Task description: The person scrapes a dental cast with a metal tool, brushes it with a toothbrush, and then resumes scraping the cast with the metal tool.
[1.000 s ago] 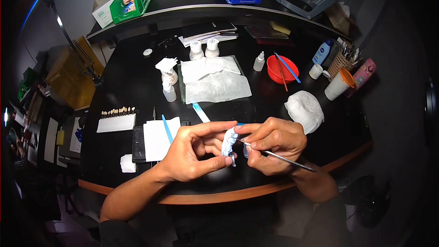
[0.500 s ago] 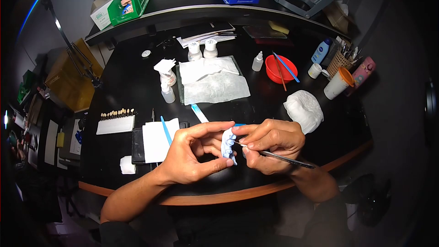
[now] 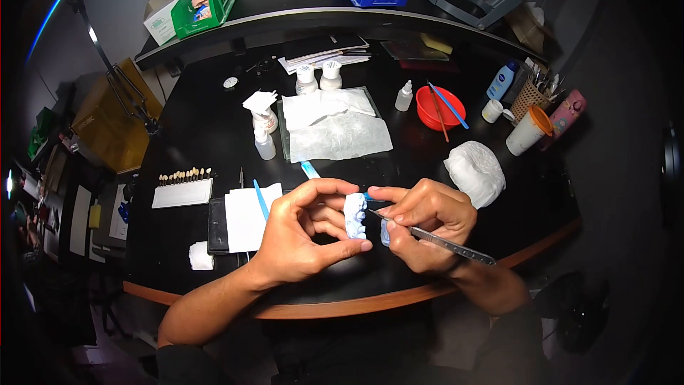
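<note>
Left hand (image 3: 306, 232) pinches the pale-blue dental model (image 3: 355, 217) endwise, its long axis running near-to-far, teeth facing right.

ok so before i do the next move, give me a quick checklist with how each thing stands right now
1. Left hand has the tooth model: ok, pinched between thumb and fingers.
2. Toothed side faces the metal tool: ok.
3. Right hand has the tool: ok, held like a pen.
4. Tool tip touching the model: cannot tell, it is right beside the teeth.
5. Pale blue piece by the right hand, on the table or held: cannot tell, the hand partly hides it.
6. Red bowl away from both hands: ok.
</note>
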Demonstrator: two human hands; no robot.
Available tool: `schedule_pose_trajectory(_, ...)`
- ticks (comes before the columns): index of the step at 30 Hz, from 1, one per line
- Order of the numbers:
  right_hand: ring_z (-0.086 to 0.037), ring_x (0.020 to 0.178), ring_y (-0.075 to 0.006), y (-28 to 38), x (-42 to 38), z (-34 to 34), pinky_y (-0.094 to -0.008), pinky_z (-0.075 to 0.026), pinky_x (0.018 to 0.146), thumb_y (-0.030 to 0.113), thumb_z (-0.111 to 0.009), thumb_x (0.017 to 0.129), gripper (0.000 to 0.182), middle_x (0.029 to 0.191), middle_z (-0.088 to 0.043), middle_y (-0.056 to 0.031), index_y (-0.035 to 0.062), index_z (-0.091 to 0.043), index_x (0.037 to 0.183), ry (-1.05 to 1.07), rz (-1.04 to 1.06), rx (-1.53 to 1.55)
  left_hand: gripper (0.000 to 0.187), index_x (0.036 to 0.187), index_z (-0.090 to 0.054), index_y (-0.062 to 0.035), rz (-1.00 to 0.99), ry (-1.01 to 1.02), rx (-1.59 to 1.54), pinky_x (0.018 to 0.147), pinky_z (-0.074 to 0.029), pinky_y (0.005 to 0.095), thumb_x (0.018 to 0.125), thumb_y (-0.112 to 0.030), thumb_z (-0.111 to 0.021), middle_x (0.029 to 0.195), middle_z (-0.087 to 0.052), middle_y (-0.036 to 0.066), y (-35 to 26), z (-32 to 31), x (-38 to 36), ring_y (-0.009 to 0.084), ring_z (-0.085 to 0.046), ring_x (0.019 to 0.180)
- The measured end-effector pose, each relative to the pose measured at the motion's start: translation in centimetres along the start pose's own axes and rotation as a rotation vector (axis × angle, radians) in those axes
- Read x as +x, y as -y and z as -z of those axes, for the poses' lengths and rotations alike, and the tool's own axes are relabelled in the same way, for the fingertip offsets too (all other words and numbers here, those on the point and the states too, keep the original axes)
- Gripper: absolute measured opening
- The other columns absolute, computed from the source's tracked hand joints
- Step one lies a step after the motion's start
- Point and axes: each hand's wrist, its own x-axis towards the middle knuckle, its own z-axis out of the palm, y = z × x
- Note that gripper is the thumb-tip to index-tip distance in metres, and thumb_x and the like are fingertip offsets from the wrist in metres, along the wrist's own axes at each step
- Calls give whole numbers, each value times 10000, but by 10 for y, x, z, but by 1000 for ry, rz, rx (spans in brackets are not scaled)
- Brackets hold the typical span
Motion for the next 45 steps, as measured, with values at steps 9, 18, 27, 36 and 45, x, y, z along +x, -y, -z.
schedule_pose_trajectory(9, -741, 693, -196, 2, 0, -4, -407, -681, 794, -123, -741, 714, 161, 763, -694, -105, -11, -627, 735, -26, -19, -55, 586, 1216, -513, 34, -27, -124, 20, 801, -647, 261, 764, 91, -881, 1039, -673, 134, 4, -2, 1, 150, -747, 925)
schedule_pose_trajectory(18, -787, 802, -278, 15, 0, 0, -427, -679, 812, -122, -735, 725, 150, 753, -679, -110, 0, -655, 755, 89, -10, -33, 595, 1216, -483, 22, -42, -193, -56, 770, -643, 240, 776, 89, -878, 1028, -641, 130, 7, -2, 2, 128, -729, 888)
schedule_pose_trajectory(27, -757, 906, -223, 5, -7, -6, -362, -638, 853, -87, -739, 856, 109, 895, -689, -139, -25, -649, 868, -15, -269, 179, 559, 1182, -546, 6, -129, -169, 113, 818, -637, 270, 759, 55, -907, 993, -705, 111, 13, -5, -2, 151, -746, 924)
schedule_pose_trajectory(36, -729, 853, -192, 6, -7, -7, -440, -643, 925, -124, -700, 862, 132, 896, -659, -138, -22, -618, 875, 28, -257, 148, 533, 1192, -580, 23, -169, -153, 175, 821, -644, 278, 766, 58, -898, 1028, -707, 123, 16, -5, -2, 168, -749, 947)
schedule_pose_trajectory(45, -752, 885, -216, 3, -8, -6, -399, -648, 897, -135, -722, 843, 147, 888, -684, -139, -17, -634, 854, 39, -272, 99, 508, 1188, -650, 49, -142, -170, 243, 793, -654, 275, 750, 52, -908, 1028, -710, 114, 16, -4, -3, 163, -753, 916)
